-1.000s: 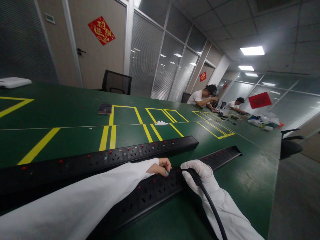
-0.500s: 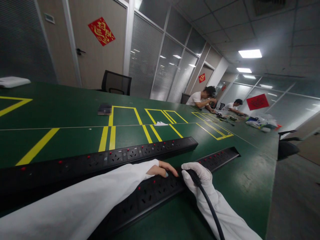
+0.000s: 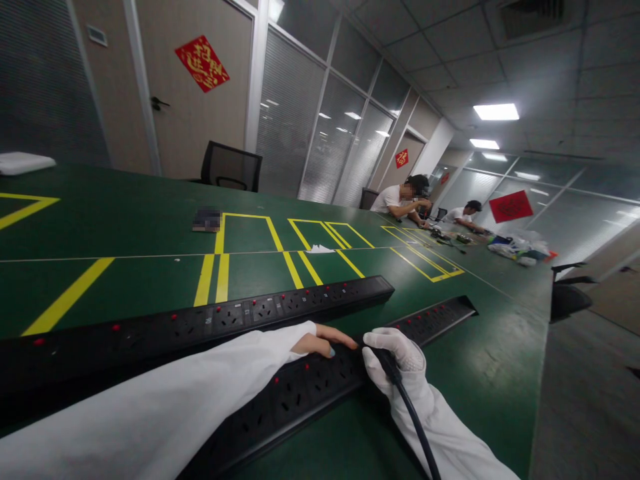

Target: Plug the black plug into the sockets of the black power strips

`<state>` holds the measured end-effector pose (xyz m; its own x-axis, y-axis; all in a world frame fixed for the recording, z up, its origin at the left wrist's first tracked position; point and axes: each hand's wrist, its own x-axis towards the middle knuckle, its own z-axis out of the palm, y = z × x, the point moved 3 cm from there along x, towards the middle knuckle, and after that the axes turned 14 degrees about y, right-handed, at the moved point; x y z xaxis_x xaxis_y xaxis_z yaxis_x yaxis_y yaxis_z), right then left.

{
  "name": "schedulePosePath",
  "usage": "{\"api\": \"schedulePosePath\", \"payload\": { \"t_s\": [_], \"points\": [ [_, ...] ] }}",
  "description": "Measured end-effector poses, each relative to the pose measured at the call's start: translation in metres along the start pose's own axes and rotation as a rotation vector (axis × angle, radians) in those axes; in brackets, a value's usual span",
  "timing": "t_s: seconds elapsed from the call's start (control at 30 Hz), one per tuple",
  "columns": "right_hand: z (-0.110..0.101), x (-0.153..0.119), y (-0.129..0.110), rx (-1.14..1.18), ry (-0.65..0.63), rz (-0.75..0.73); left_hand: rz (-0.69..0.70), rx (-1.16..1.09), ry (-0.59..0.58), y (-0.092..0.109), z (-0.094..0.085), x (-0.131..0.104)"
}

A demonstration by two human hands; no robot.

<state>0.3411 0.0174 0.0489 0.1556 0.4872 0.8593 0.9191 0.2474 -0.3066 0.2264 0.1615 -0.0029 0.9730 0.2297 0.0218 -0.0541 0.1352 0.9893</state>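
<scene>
Two long black power strips lie on the green table. My left hand [image 3: 324, 339], with bare fingertips coming out of white cloth, rests on the near power strip [image 3: 295, 393]. Its visible fingers are stretched out and apart, touching the strip's top; the others are hidden. Just right of those fingertips, my right hand [image 3: 397, 357], in a white glove, is closed round a black plug [image 3: 384, 360] held at the strip's sockets. Whether the plug's pins are inside a socket is hidden. A black cable [image 3: 417, 427] runs from the plug down over my right wrist.
The far power strip [image 3: 295, 303], with red lights, lies behind my left forearm. Yellow tape [image 3: 223, 277] marks the table [image 3: 480, 387]. A dark blurred object [image 3: 207, 220] and white paper [image 3: 320, 249] lie beyond. Two people [image 3: 395, 199] work at the far end near plastic bags [image 3: 520, 247].
The view has shifted very slightly. Both hands stay in place at the near power strip, the right one still gripping the plug.
</scene>
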Motion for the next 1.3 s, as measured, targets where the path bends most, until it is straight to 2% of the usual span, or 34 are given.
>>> {"api": "schedulePosePath", "payload": {
  "t_s": [0.1, 0.23, 0.43, 0.73, 0.97, 1.13, 1.3],
  "points": [
    [-0.001, 0.002, -0.001, 0.036, 0.027, -0.084, -0.01, 0.002, -0.013, 0.002, 0.001, -0.001],
    [0.002, 0.002, -0.001, 0.058, -0.04, -0.129, 0.028, 0.049, -0.027, 0.003, 0.0, -0.001],
    [0.003, -0.002, -0.005, 0.056, 0.101, -0.111, 0.071, 0.031, -0.047, -0.002, -0.003, 0.002],
    [-0.001, 0.001, -0.006, 0.05, -0.038, -0.15, -0.024, -0.034, -0.038, 0.002, 0.0, -0.002],
    [-0.004, -0.002, -0.007, 0.047, -0.098, -0.097, -0.004, 0.002, -0.022, 0.008, 0.0, -0.005],
    [-0.006, -0.004, 0.0, 0.013, -0.139, -0.201, 0.015, 0.063, 0.002, 0.004, 0.0, -0.006],
    [-0.002, -0.002, 0.021, -0.142, -0.177, -0.524, 0.05, 0.1, 0.018, 0.006, 0.002, -0.008]
  ]
}}
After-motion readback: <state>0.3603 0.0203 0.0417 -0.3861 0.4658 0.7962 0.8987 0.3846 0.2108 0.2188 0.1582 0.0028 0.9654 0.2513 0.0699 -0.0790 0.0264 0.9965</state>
